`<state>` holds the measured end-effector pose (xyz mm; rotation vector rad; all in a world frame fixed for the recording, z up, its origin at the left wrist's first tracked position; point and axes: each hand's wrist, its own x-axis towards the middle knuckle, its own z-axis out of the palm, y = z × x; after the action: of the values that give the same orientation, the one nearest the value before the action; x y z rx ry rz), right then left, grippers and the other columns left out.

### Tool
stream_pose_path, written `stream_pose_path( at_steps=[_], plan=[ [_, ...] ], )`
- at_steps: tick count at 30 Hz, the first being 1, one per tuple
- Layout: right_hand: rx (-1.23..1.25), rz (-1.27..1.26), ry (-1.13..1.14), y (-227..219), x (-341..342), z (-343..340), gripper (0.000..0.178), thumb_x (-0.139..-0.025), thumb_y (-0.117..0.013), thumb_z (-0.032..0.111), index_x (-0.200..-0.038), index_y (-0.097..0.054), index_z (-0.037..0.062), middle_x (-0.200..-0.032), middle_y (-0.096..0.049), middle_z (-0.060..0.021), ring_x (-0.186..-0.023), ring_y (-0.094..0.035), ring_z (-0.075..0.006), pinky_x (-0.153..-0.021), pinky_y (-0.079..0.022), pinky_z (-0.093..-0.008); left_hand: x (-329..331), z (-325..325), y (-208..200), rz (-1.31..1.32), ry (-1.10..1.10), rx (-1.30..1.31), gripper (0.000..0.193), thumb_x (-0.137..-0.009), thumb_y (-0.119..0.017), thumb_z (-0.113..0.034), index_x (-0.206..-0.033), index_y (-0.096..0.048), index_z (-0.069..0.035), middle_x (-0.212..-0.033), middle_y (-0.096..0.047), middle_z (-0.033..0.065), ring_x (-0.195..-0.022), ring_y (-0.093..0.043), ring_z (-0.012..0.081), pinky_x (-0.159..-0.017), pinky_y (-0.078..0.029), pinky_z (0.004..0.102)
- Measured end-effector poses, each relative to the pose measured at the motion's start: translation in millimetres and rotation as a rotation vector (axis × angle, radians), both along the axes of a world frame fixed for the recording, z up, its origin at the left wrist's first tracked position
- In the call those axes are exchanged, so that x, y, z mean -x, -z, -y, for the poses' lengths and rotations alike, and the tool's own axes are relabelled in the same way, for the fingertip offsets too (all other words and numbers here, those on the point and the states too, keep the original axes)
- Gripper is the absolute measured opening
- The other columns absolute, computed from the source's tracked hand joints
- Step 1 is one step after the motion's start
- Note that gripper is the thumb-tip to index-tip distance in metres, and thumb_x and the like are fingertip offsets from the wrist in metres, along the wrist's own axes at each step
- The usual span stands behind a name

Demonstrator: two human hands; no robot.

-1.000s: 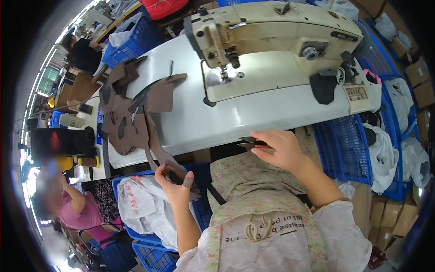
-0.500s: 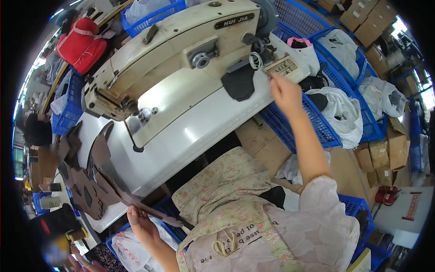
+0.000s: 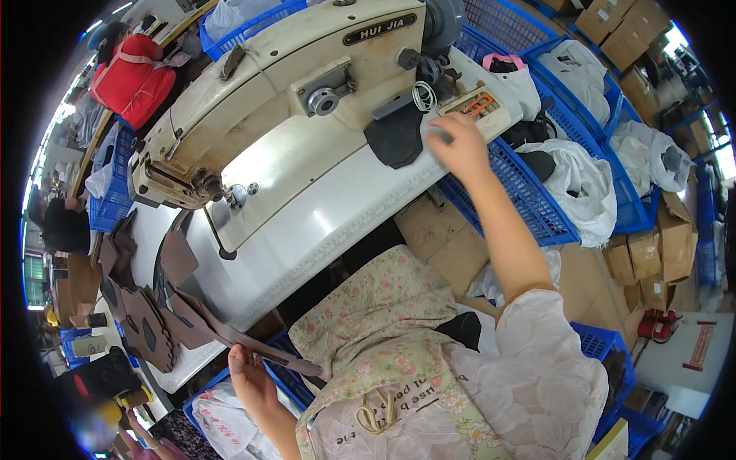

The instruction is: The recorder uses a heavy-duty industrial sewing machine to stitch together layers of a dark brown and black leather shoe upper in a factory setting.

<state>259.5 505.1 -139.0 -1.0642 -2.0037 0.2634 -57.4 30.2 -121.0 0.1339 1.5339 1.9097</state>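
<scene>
My left hand (image 3: 254, 383) is at the front left corner of the sewing table, fingertips closed on the edge of a long brown strip (image 3: 264, 349) that hangs over the table edge. Cut brown pieces (image 3: 149, 326) lie in overlapping stacks beside it. My right hand (image 3: 460, 147) is over the table's right end, thumb and forefinger apart, with nothing visible between them. Close to its fingers is a shallow tray (image 3: 502, 115) with an orange-handled tool (image 3: 480, 104) on it. A black fabric piece (image 3: 396, 138) lies just left of that hand.
A long-arm cream sewing machine (image 3: 268, 84) spans the white table (image 3: 307, 238), its needle end at the left. Blue crates (image 3: 529, 192) with white bags (image 3: 575, 188) crowd the right side. Cardboard boxes (image 3: 644, 257) stand farther right. A person in red (image 3: 134, 84) is at far left.
My right hand has moved left off the tray, its fingers loosening, and the orange-handled tool now shows there. My left hand stays at the brown strip.
</scene>
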Motion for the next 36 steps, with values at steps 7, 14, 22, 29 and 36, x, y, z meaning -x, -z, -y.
stream_pose_path(
  at_steps=[7, 14, 22, 29, 36],
  plan=[
    [0.161, 0.474, 0.19, -27, 62, 56, 0.089, -0.067, -0.08, 0.056, -0.126, -0.057, -0.0073, -0.116, -0.062, -0.0207, -0.108, -0.057, -0.0352, -0.093, -0.047, -0.0408, -4, -4, -4, -0.006, 0.008, -0.043, 0.029, -0.092, -0.063, -0.027, -0.115, -0.06, -0.01, -0.115, -0.063, -0.0001, -0.108, -0.054, 0.0121, -0.092, -0.033, 0.0287],
    [0.14, 0.407, 0.303, -10, 75, 67, 0.08, -0.075, -0.076, 0.046, -0.129, -0.054, -0.0078, -0.132, -0.057, -0.0237, -0.115, -0.056, -0.0355, -0.096, -0.046, -0.0456, -5, -2, 1, 0.001, 0.027, -0.043, 0.026, -0.092, -0.063, -0.026, -0.113, -0.06, -0.01, -0.113, -0.063, -0.0003, -0.107, -0.053, 0.012, -0.09, -0.033, 0.0285],
    [0.043, 0.255, 0.283, -16, 68, 78, 0.073, -0.076, -0.075, 0.041, -0.127, -0.057, -0.0086, -0.133, -0.057, -0.0263, -0.121, -0.056, -0.038, -0.099, -0.046, -0.0467, -6, -1, 4, -0.018, 0.058, -0.013, 0.032, -0.09, -0.065, -0.032, -0.117, -0.06, -0.015, -0.116, -0.062, -0.0036, -0.113, -0.052, 0.0111, -0.097, -0.03, 0.0304],
    [0.043, 0.135, 0.159, -36, 64, 108, 0.067, -0.072, -0.079, 0.035, -0.123, -0.062, -0.0062, -0.127, -0.061, -0.0265, -0.115, -0.061, -0.0386, -0.097, -0.048, -0.0457, -12, -12, -1, -0.008, 0.053, 0.003, 0.026, -0.088, -0.067, -0.03, -0.11, -0.062, -0.016, -0.114, -0.062, -0.0043, -0.113, -0.052, 0.0109, -0.097, -0.03, 0.0316],
    [-0.026, 0.009, -0.773, -60, 89, 205, 0.076, -0.076, -0.076, 0.039, -0.134, -0.052, -0.0048, -0.139, -0.052, -0.0225, -0.12, -0.056, -0.0365, -0.099, -0.044, -0.0469, -23, -20, -2, -0.006, 0.079, -0.031, 0.024, -0.092, -0.065, -0.03, -0.104, -0.063, -0.01, -0.107, -0.059, -0.0016, -0.101, -0.051, 0.0125, -0.09, -0.034, 0.0302]
  ],
)
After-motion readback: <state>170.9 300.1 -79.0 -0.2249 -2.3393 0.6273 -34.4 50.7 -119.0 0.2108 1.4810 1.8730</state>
